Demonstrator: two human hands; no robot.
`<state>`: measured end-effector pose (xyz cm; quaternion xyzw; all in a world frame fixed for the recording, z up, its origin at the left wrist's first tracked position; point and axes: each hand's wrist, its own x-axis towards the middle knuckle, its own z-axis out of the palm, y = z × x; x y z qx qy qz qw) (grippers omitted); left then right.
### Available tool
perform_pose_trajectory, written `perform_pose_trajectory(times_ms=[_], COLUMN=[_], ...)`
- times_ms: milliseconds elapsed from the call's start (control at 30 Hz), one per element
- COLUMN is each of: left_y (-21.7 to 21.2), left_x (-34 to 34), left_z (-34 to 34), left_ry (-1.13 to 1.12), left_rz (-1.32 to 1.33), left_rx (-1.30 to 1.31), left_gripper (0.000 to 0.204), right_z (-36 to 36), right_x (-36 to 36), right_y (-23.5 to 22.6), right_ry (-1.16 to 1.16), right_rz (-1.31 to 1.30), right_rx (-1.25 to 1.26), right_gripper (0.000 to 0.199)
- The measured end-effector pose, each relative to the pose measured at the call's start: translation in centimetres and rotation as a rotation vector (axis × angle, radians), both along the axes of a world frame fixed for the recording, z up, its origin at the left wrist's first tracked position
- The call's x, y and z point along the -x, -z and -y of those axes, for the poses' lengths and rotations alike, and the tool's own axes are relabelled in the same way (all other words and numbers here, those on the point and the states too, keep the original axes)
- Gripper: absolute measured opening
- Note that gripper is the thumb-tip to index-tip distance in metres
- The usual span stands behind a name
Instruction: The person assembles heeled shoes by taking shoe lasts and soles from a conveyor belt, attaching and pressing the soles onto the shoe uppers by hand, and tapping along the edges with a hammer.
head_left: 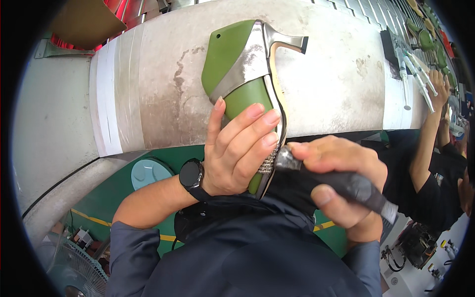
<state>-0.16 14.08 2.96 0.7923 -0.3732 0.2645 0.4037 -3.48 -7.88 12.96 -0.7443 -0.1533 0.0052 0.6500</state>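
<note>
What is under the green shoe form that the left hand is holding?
Under the green shoe form lies a worn grey conveyor belt. The left hand covers its lower part, so what lies beneath there is hidden. The right hand presses a taped tool to the beaded strap.

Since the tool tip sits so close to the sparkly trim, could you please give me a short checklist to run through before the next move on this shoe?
1. Left hand wraps the green shoe form wearing a silver heeled shoe, fingers across its side: ok.
2. Right hand closed around the black tape-wrapped handheld tool: ok.
3. Tool tip meets the rhinestone trim at the shoe's toe end: ok; exact contact cannot tell.
4. Left fingertips away from the tool tip: not ok, they lie very near.
5. Heel hangs over the grey conveyor belt, unsupported: ok.
6. Co-worker's arm stays apart: ok.
</note>
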Motion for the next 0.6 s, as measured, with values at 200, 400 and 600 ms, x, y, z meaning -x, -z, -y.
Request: perform_pose_trajectory(times_ms=[200, 400, 600], left_y=[-0.2, 0.6, 0.9], left_x=[-0.2, -0.2, 0.1], left_z=[0.5, 0.8, 0.5], left_ry=[0.012, 0.007, -0.022], left_rz=[-0.013, 0.01, -0.019], left_rx=[0.013, 0.039, -0.017], left_gripper=[0.035, 0.043, 0.043], right_z=[-1.1, -3.2, -1.0], right_x=[-0.2, 3.5, 3.9], right_y=[-2.5, -1.6, -1.0], right_ry=[-0.044, -0.018, 0.077], right_rz=[0.13, 0.176, -0.032], right_rx=[0.301, 0.272, -0.005], right_gripper=[0.029, 0.031, 0.032])
